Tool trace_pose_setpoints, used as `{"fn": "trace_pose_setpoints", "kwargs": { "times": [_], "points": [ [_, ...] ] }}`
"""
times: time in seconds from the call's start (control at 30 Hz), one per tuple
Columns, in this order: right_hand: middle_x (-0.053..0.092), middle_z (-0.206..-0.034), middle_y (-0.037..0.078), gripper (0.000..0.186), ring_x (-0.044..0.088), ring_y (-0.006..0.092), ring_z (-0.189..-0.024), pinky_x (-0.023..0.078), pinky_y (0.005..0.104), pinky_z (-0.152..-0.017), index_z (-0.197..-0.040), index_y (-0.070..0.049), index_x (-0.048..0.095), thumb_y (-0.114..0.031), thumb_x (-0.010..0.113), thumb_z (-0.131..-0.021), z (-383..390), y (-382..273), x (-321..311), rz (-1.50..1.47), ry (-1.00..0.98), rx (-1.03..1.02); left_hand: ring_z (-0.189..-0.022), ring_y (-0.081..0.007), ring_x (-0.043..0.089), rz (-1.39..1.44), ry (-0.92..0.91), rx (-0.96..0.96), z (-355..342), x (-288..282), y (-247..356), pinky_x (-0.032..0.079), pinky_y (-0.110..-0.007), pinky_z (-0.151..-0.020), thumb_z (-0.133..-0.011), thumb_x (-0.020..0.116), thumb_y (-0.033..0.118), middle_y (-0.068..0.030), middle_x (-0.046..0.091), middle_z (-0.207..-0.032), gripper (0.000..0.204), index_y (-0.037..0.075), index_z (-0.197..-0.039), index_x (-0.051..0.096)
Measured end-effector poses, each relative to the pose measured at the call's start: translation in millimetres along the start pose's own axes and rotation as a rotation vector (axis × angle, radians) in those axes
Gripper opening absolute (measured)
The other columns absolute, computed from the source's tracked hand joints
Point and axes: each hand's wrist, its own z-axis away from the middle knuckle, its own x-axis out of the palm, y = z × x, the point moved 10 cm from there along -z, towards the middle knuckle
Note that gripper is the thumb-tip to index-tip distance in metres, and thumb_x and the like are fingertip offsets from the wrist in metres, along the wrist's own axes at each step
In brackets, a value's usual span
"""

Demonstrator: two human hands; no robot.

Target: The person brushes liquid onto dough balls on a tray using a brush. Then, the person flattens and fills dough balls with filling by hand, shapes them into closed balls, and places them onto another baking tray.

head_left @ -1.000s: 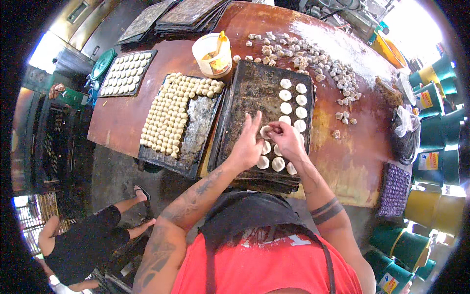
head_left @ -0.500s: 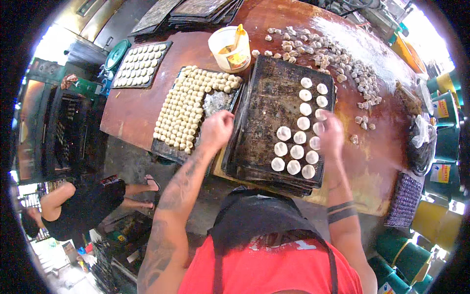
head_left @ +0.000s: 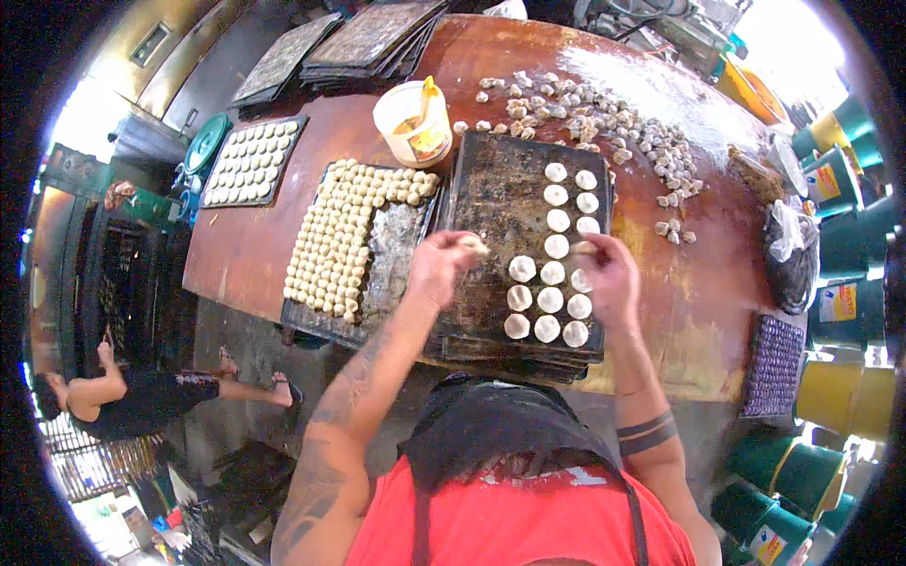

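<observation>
My left hand [head_left: 440, 271] is pinched on a small pale dough piece [head_left: 475, 244] above the left part of a dark baking tray [head_left: 481, 208]. My right hand [head_left: 612, 280] hovers over that tray's right edge with its fingers drawn together. Whatever is between its fingertips is too small to make out. Flattened round dough pieces [head_left: 550, 300] lie in rows on the tray's right side, some partly hidden by my right hand. To the left, a second tray [head_left: 387, 250] bears many small dough balls [head_left: 330, 241], with a floury bare patch along its right side.
A white bucket [head_left: 389, 113] with a yellow-handled tool stands behind the trays. Brownish lumps [head_left: 651, 141] lie scattered at the back right near flour. Another tray of dough rounds [head_left: 247, 168] sits far left. A person in dark clothes [head_left: 142, 401] is on the left. Green buckets [head_left: 854, 316] line the right.
My left hand has come rightward from beside the dough-ball tray to over the dark tray, a dough piece now showing in its fingers. The whole view has shifted slightly. The other person has changed pose.
</observation>
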Motion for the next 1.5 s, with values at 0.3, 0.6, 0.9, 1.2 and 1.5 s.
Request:
{"fn": "trace_pose_setpoints", "kwargs": {
  "times": [0.3, 0.6, 0.9, 1.2, 1.5],
  "points": [
    [0.071, -0.111, 0.015, 0.027, 0.070, 0.0298, -0.101, 0.058, 0.0397, -0.086, -0.114, -0.008, 0.075, -0.003, 0.075, -0.087, 29.0, -119.2, 61.5, 0.300, -0.172, -0.443, -0.100, -0.0129, 0.068, 0.188, -0.262, -0.135, 65.2, 107.9, -5.6, 0.060, -0.028, -0.085, -0.101, 0.071, 0.012, -0.0078, 0.071, -0.115, 0.031, 0.001, -0.129, 0.062],
    [0.072, -0.104, 0.006, 0.028, 0.069, 0.0165, -0.094, 0.058, 0.0341, -0.085, -0.121, -0.003, 0.066, -0.014, 0.075, -0.097, 26.2, -67.3, 62.2, -0.310, -0.406, 0.101, -0.097, -0.0137, 0.069, 0.076, -0.342, 0.123, 84.4, 130.3, 34.7, 0.058, -0.028, -0.084, -0.101, 0.070, 0.008, -0.0071, 0.072, -0.114, 0.026, 0.002, -0.126, 0.066],
    [0.069, -0.111, 0.007, 0.026, 0.068, 0.0178, -0.100, 0.057, 0.0323, -0.086, -0.120, -0.003, 0.070, -0.010, 0.073, -0.095, 10.6, -91.4, 41.3, -0.445, -0.072, 0.172, -0.103, -0.0140, 0.067, -0.772, -0.136, 0.860, 124.4, 153.0, 99.1, 0.059, -0.031, -0.085, -0.100, 0.070, 0.004, -0.0091, 0.068, -0.122, 0.022, -0.002, -0.121, 0.069],
    [0.071, -0.127, 0.013, 0.037, 0.069, 0.0347, -0.111, 0.056, 0.0446, -0.097, -0.118, -0.012, 0.076, -0.013, 0.085, -0.082, 25.6, -152.8, 38.4, 0.246, -0.190, -0.380, -0.097, -0.0175, 0.071, -0.024, -0.194, 0.019, 71.0, 111.3, 39.8, 0.061, -0.029, -0.083, -0.094, 0.079, 0.009, -0.0088, 0.071, -0.109, 0.036, -0.003, -0.124, 0.064],
    [0.072, -0.096, 0.008, 0.029, 0.069, 0.0302, -0.093, 0.055, 0.0425, -0.084, -0.089, -0.006, 0.062, 0.001, 0.082, -0.070, 29.9, -126.2, 63.4, 0.141, -0.288, -0.551, -0.119, -0.0242, 0.066, 0.384, -0.476, -0.369, 92.3, 149.2, -37.8, 0.052, -0.042, -0.106, -0.091, 0.078, 0.015, -0.0080, 0.069, -0.127, 0.046, 0.002, -0.132, 0.062]
  ]
}}
